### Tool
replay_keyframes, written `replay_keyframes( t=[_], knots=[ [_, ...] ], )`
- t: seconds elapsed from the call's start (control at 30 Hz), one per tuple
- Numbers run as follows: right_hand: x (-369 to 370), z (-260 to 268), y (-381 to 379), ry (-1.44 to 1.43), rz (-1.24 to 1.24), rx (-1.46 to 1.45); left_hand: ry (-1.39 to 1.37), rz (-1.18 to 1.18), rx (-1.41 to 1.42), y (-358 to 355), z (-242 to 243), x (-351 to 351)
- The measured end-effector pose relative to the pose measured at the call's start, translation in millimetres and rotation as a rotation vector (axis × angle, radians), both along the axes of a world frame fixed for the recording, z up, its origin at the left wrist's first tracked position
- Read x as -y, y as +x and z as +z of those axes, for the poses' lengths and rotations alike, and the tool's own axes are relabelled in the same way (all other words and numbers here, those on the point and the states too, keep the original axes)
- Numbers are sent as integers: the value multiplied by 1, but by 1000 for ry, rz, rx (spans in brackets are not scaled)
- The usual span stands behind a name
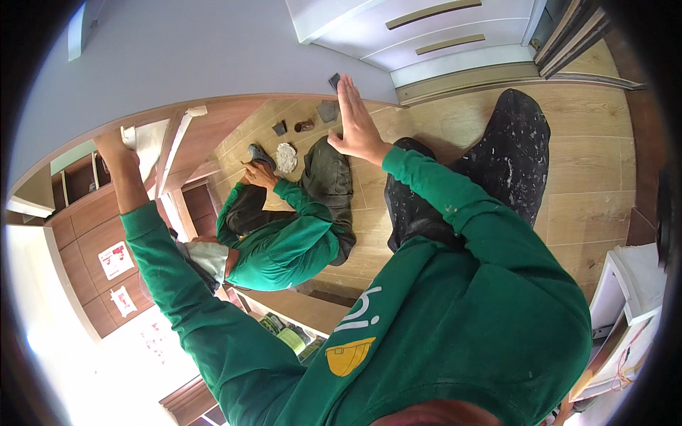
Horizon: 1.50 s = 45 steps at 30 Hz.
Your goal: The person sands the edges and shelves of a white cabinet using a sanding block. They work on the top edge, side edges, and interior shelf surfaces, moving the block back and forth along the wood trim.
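A wide grey panel (213, 48) with a wood-toned edge spans the upper left. My right hand (359, 122) is flat against its lower part, fingers extended, with a small dark grey piece (334, 81), perhaps sandpaper, pressed under the fingertips. At the far left, my left arm reaches up to the panel's edge. The wrist and back of my left hand (114, 146) show there, but the panel hides the fingers, so their grip cannot be told.
A co-worker in a green shirt (287, 250) sits on the wood-look floor (581, 160), hands together. Near them lie a grey sheet (327, 111), a dark block (279, 128), a small jar (304, 126) and a whitish lump (286, 157). A white cabinet frame (607, 293) stands right.
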State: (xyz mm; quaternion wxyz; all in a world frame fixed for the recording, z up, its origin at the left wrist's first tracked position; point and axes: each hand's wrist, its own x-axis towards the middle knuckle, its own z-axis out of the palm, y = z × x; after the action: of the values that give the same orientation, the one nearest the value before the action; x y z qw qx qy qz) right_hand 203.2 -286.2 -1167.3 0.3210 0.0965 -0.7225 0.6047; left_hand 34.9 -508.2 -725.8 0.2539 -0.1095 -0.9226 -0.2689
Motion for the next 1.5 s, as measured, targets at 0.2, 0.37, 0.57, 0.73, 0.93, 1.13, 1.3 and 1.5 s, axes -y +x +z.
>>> replay_keyframes(
  t=[0.2, 0.37, 0.57, 0.73, 0.93, 1.13, 1.3, 1.5],
  knots=[
    [6, 188, -24, -177, 87, -355, 134, 30, -40, -1, -13, -10],
    [4, 178, -40, -44, 56, -395, 132, -40, -12, 5, -19, -18],
    [2, -21, -8, 9, -20, 19, -16, -60, -7, -15, -5, 15],
    [20, 79, -4, -136, -35, -7, 121, -50, -39, 0, -14, -24],
    [13, 171, -32, 20, 18, -344, 107, 6, -12, -5, -11, -10],
    [6, -20, 5, 13, -16, 99, 6, -135, -41, -4, -7, -5],
    [8, 73, 2, -40, 16, 2, -54, 70, -194, 8, -30, -49],
    [4, 275, -22, 94, 40, -430, 63, 33, -99, 38, -23, -77]
  ],
)
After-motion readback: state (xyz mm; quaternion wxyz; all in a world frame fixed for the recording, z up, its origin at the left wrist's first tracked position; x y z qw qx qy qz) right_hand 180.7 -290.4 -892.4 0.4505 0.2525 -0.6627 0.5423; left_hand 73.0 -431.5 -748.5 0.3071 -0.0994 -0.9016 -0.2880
